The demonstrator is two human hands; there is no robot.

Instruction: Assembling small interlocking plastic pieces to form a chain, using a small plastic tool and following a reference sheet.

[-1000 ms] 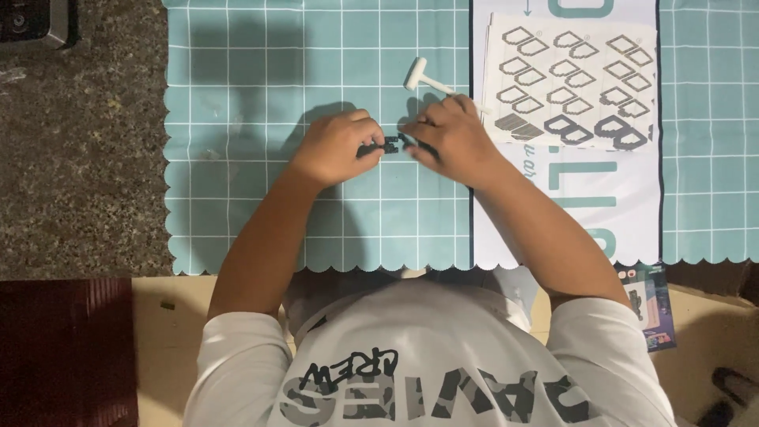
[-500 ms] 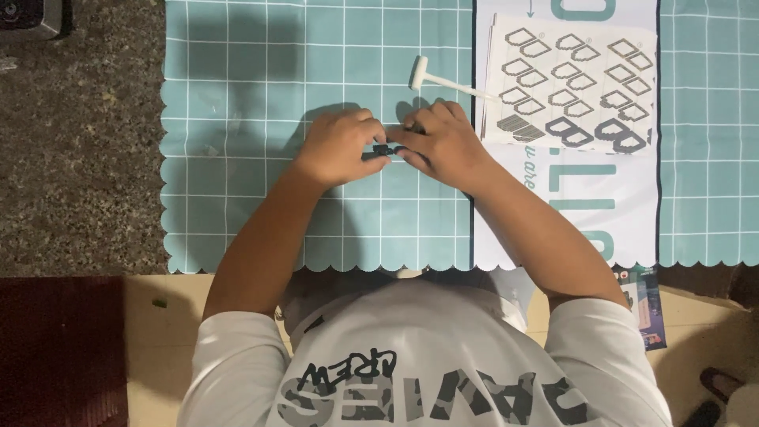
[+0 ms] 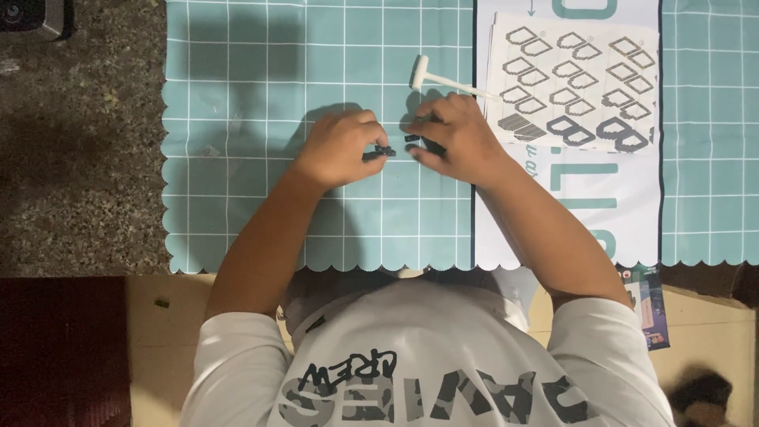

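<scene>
- The left hand [image 3: 338, 149] pinches a small dark plastic piece [image 3: 379, 152] between its fingertips, low over the teal grid mat [image 3: 237, 158].
- The right hand [image 3: 457, 138] grips a second dark piece [image 3: 417, 141] in closed fingers, just beside the first; the two pieces sit a little apart.
- A small white mallet [image 3: 431, 77] lies on the mat just beyond the right hand, its handle reaching the instruction sheet [image 3: 581, 87].
- That sheet, printed with outlined link shapes, rests on a larger white sheet [image 3: 585, 213] to the right.
</scene>
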